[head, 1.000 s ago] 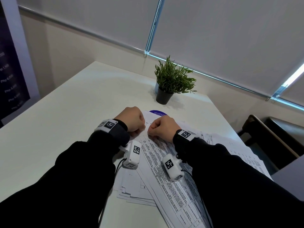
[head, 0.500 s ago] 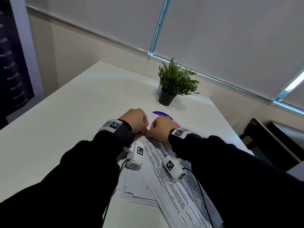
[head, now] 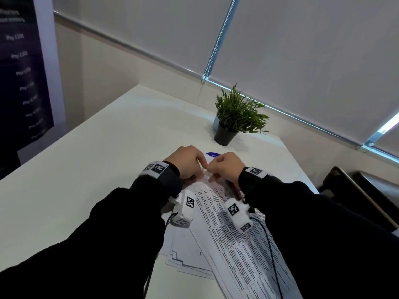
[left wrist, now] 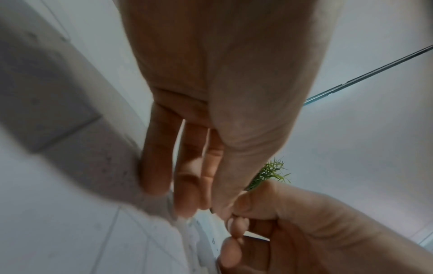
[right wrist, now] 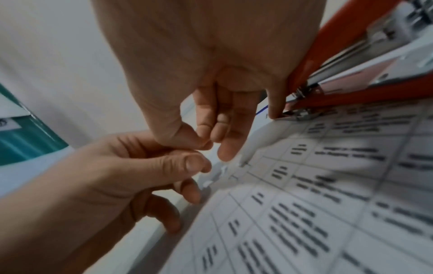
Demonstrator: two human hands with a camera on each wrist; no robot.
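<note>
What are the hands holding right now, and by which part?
The left hand and the right hand both pinch the printed sheet at its top edge, with their fingertips meeting. Anything smaller between the fingertips is too small to tell.

A white table (head: 86, 169) bears spread printed sheets (head: 226, 244) and, farther back, a potted plant (head: 235, 117).

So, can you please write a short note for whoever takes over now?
Left hand and right hand: thumb and forefinger pinched, tips meeting over the top edge of the white printed paper sheets; what they pinch is too small to tell.
Sheets lie in a loose pile on the white table; an orange stapler-like tool lies beside the right hand.
Done: nothing certain. Left: probably finishing at that top edge, then tidying the pile.
</note>
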